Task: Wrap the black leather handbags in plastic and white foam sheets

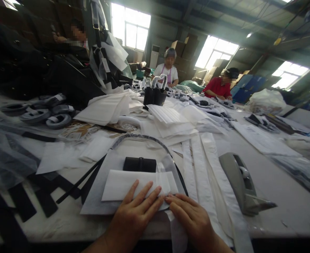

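Observation:
A black bag (91,175) lies flat in front of me, mostly covered by a sheet of thin white wrapping (91,203). Its wrapped handle (141,136) arches away from me, and a black flap or strap piece (139,164) shows in the middle. Over the bag rests a folded white foam sheet (118,184). My left hand (137,207) presses flat on this sheet, fingers spread. My right hand (190,214) has its fingers drawn together at the sheet's near right corner, pinching a white strip (176,228) that hangs toward the table edge; the fingertips are partly hidden.
Right of the bag are long white strips (197,168) and a grey tape dispenser (236,182). Beyond lie stacked foam sheets (168,119), a small black bag (155,96) and coiled straps (58,121). Black straps (45,200) lie at left. Co-workers (166,72) sit across the table.

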`<state>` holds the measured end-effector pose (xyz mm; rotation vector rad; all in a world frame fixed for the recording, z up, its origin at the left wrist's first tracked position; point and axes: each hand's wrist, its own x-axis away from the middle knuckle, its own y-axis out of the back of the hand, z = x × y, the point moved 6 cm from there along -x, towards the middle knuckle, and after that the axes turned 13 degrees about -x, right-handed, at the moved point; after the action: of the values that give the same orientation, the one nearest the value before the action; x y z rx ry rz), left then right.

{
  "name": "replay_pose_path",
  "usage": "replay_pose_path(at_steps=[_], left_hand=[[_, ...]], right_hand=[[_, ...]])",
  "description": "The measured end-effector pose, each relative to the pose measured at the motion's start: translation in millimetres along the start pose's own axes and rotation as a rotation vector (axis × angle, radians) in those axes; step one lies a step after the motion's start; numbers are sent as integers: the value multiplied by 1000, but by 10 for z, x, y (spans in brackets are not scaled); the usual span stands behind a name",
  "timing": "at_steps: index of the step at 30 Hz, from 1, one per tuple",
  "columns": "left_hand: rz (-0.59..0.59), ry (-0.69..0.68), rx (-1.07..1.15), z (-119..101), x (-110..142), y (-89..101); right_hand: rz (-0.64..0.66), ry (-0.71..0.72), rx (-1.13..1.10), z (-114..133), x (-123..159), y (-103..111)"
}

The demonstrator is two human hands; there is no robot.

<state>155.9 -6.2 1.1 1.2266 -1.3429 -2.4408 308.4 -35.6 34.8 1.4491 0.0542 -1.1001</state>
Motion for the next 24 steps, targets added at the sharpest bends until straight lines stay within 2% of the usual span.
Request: replay_pose_path(at_steps=[3,7,11,13,16,20,24], left_hand=[[16,29,3,-11,2,-25],[10,6,-12,-12,-15,-26],[-6,23,-15,18,-28,-10],[-13,27,-11,28,-32,0],[-19,6,-6,34,-30,1],[-62,30,58,47,6,-28],[-109,81,135,46,44,-66]], right_hand=[[10,-14,-8,-19,-100,16],[117,-39,-9,-42,-250,21],[126,111,62,28,-307,68],[150,142,63,25,-309,71],[211,117,20,-22,-318,60],[171,72,-31,-75,-343,95],[177,-69,-69,-198,-342,62]])
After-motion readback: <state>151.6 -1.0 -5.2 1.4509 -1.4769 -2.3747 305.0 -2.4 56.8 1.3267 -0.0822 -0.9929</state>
